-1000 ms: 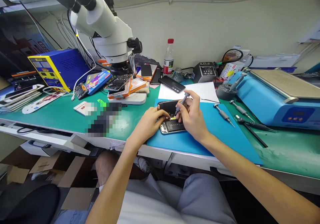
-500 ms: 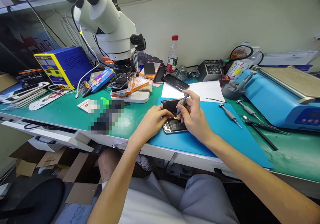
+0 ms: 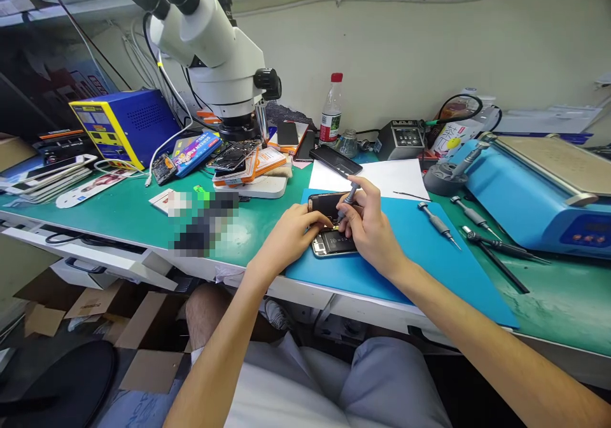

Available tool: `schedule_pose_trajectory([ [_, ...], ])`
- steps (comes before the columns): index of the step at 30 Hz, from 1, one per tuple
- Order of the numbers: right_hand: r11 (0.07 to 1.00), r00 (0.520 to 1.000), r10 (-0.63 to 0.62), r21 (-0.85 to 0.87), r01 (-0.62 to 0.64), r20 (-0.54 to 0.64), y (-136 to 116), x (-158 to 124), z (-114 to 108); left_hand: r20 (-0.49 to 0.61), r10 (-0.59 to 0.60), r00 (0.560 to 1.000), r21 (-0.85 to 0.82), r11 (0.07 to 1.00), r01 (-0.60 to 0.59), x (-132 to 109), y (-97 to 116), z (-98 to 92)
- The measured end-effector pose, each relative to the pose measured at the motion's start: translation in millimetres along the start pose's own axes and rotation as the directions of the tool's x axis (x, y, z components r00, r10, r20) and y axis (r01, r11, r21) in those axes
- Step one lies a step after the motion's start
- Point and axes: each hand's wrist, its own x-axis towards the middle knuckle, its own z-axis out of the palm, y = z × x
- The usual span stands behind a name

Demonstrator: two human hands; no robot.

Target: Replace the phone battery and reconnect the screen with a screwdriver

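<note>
An opened phone lies on a blue mat, its black battery and inner parts showing. Its screen part is folded back on the far side. My left hand grips the phone's left side, with thumb and forefinger tips at the gap between the halves. In my right hand is a grey screwdriver, held steeply, its forefinger resting on the top end. The tip points down into the phone near a small yellow spot; my fingers partly hide it.
A microscope stands at the back left over stacked phone parts and boxes. More screwdrivers lie on the mat's right, near a blue machine. Behind the hands are a white sheet, a black phone and a bottle.
The camera view has shifted slightly. Both hands stay at the phone with nearly the same grip, and the screwdriver remains upright in the right hand.
</note>
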Motion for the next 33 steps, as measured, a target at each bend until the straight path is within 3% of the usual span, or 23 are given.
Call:
schedule_pose_trajectory([
  [12,0.993,0.999,-0.041,-0.111,0.038,-0.021,-3,1,-2,0.004,-0.008,1.0,0.004,1.0,0.008,0,2,-0.8],
  [20,0.999,0.998,-0.034,-0.029,0.035,0.052,-5,0,-4,0.006,-0.034,0.999,-0.053,0.998,0.035,2,4,-3.1],
  [26,0.993,0.998,-0.055,-0.107,0.052,-0.026,-3,-1,-4,0.011,-0.101,0.995,-0.095,0.99,0.102,8,6,-6.3],
  [33,0.988,0.997,-0.073,-0.139,0.071,-0.01,-1,-3,-6,-0.034,-0.161,0.986,-0.078,0.984,0.158,9,15,-0.9],
])
